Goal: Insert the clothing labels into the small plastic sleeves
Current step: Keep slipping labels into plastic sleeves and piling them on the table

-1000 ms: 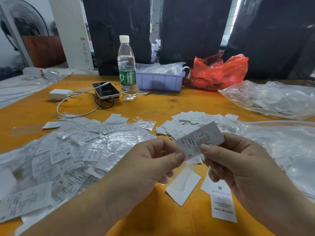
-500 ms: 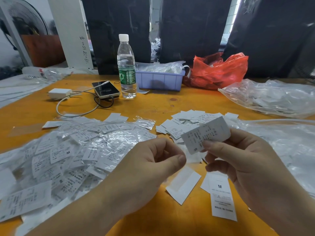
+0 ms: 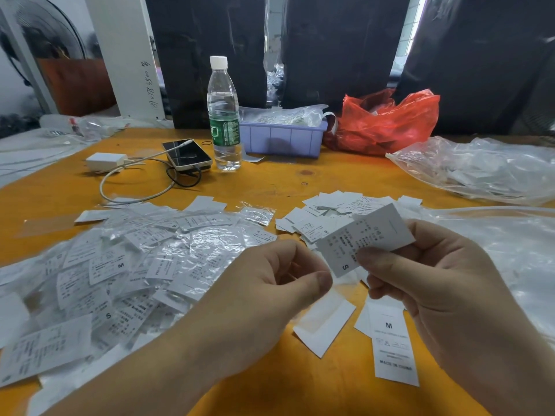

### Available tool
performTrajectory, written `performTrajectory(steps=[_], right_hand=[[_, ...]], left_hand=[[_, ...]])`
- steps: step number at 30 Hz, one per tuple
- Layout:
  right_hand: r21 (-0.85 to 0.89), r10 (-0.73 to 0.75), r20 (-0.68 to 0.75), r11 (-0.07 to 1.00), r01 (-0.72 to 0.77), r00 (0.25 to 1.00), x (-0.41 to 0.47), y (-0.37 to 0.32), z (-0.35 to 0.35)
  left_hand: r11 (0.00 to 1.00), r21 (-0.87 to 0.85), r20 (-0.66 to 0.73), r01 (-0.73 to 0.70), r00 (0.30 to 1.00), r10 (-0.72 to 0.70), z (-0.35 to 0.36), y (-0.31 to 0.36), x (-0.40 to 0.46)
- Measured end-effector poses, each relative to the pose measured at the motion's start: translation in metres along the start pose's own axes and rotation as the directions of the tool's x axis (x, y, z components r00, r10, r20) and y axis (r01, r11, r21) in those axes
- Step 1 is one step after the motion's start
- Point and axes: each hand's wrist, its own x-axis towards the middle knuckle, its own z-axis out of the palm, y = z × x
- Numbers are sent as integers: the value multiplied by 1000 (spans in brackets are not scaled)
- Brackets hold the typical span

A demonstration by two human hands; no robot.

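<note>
Hands apart — right hand point(image 3: 444, 283) pinches a label point(image 3: 365, 238), left hand point(image 3: 270, 292) curled empty — beside sleeved labels point(image 3: 126, 265).

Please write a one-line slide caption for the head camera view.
Right hand pinches an S-size label above the orange table; left hand curled beside it.

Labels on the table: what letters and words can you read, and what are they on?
"S": held label pinched by the right hand.
"M" and "MADE IN CHINA", upside down: label on the table.
"M": sleeved label in the left pile.
"S": another pile label.
Handwritten numbers on the white post: not surely readable.
Bottle label and all fine print: too small.
</note>
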Motion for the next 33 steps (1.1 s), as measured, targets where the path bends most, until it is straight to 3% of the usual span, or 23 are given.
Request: performTrajectory(steps=[11, 33], right_hand=[[-136, -39, 13, 990, 41, 999, -2, -1, 1], [-172, 0, 69, 985, 12, 998, 5, -2, -6]], left_hand=[[999, -35, 0, 4, 1000, -4, 0, 3, -1], [993, -117, -26, 17, 999, -20, -3, 11, 0]])
